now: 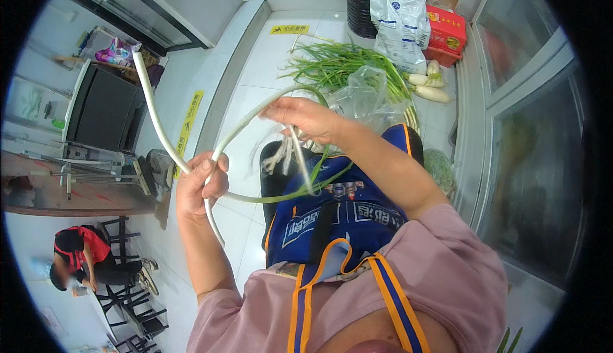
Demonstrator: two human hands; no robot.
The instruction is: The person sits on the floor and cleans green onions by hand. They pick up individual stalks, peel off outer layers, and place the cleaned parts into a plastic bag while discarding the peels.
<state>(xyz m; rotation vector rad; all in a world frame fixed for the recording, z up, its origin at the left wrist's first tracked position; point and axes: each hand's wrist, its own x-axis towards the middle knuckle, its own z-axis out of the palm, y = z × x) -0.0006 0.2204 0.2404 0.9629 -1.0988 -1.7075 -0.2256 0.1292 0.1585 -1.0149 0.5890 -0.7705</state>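
Observation:
My left hand (201,183) grips long scallions by their white stalks (155,106). One green scallion stem (249,113) arches from that fist up to my right hand (309,119). The right fingertips are pinched together beside this stem, and a pale strip of scallion skin (300,161) hangs below the hand. The exact hold is partly hidden by the fingers. Behind the strip are whitish shreds (282,156). A green leaf (287,196) curves across my blue apron (306,223). Farther out, a heap of scallions (345,63) lies on the floor, beside a clear plastic bag (361,96).
White radishes (431,89), a white printed sack (400,27), a red box (445,32) and a large dark bottle (362,5) stand at the far right. Glass doors (531,161) line the right. A person in a red vest (88,247) sits at lower left.

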